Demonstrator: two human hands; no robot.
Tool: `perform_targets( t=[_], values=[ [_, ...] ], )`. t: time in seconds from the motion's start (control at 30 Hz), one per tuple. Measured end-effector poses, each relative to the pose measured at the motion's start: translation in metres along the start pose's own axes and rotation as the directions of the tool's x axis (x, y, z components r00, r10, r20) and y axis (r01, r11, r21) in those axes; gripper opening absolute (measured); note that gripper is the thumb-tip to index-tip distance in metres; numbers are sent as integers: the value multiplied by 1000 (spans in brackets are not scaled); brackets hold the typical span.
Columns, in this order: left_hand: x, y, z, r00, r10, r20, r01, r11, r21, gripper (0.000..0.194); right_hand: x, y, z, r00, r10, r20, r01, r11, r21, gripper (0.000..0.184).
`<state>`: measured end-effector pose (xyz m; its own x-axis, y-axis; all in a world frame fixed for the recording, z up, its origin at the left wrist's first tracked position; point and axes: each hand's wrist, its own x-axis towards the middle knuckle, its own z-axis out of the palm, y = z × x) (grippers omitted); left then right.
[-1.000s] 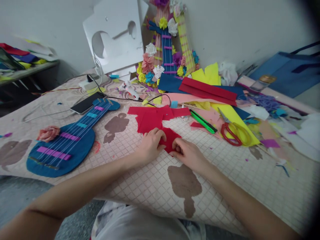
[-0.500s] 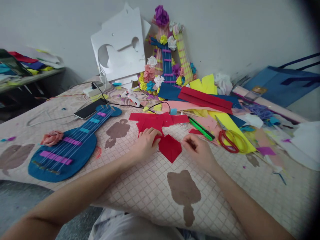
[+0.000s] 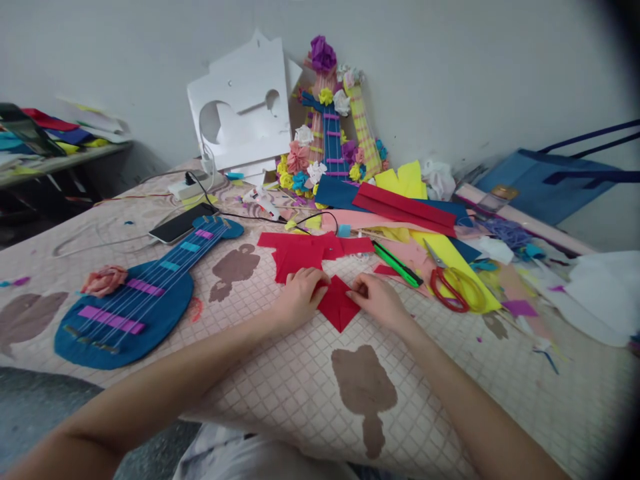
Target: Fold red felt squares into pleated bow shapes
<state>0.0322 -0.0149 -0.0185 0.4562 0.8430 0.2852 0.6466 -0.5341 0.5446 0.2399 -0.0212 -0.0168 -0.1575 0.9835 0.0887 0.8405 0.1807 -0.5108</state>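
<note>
A small square of red crepe paper [image 3: 341, 313] lies on the table like a diamond, with crease lines on it. My left hand [image 3: 303, 297] has its fingers curled in a pinch at the paper's left corner. Opposite it, my right hand [image 3: 376, 298] pinches the right corner between thumb and fingertips. Just beyond the hands several red paper pieces [image 3: 300, 257] overlap in a loose pile. A green utility knife [image 3: 397, 263] lies behind my right hand, and scissors [image 3: 453, 290] with red and yellow handles rest farther right.
A blue paper guitar [image 3: 160, 283] with a pink flower lies at left, beside a phone [image 3: 183, 223]. Behind are a glue gun [image 3: 265, 202], a power strip [image 3: 193, 187] and flower-covered guitars [image 3: 330, 137]. Paper strips [image 3: 407, 208] and scraps cover the right side.
My right hand has moved left to the red paper square and closed on its right corner. My left hand has stayed by the left corner. The view has tilted slightly.
</note>
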Motion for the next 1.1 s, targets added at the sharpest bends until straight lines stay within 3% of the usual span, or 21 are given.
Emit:
perform_targets(
  t=[0.1, 0.33, 0.5, 0.57, 0.63, 0.7, 0.77, 0.87, 1.0, 1.1],
  values=[
    [3, -4, 2, 997, -53, -60, 50, 997, -63, 13, -1, -2, -2, 1000, -17, 14, 16, 999, 51, 12],
    [10, -9, -3, 996, -80, -30, 71, 970, -231, 8, -6, -3, -5, 996, -89, 14, 73, 888, 453, 17],
    [11, -11, -7, 988, -108, 108, 149, 834, -531, 17, -8, -5, -2, 988, -150, -21, 128, 755, 643, 23],
    [11, -11, -9, 974, -159, 162, 224, 790, -570, 21, -8, -6, 0, 985, -167, -50, 160, 757, 633, 17],
    [10, -10, -11, 938, -198, 283, 337, 700, -630, 31, -8, -5, 0, 985, -145, -87, 169, 780, 603, 9],
    [8, -9, -12, 890, -175, 421, 437, 592, -678, 49, -9, -3, 0, 991, -95, -93, 132, 793, 595, 4],
    [6, -8, -13, 868, -137, 478, 471, 533, -702, 64, -10, 0, -1, 996, -58, -69, 88, 803, 589, 7],
    [4, -7, -13, 898, -163, 410, 428, 543, -722, 62, -14, 3, -5, 997, -75, -26, 77, 833, 548, 18],
    [4, -11, -11, 946, -232, 225, 323, 689, -649, 46, -23, 2, -7, 990, -134, -55, 144, 893, 426, 22],
    [5, -17, -9, 973, -211, 98, 228, 777, -587, 45, -27, 1, -5, 959, -255, -127, 279, 932, 232, 17]
  ],
)
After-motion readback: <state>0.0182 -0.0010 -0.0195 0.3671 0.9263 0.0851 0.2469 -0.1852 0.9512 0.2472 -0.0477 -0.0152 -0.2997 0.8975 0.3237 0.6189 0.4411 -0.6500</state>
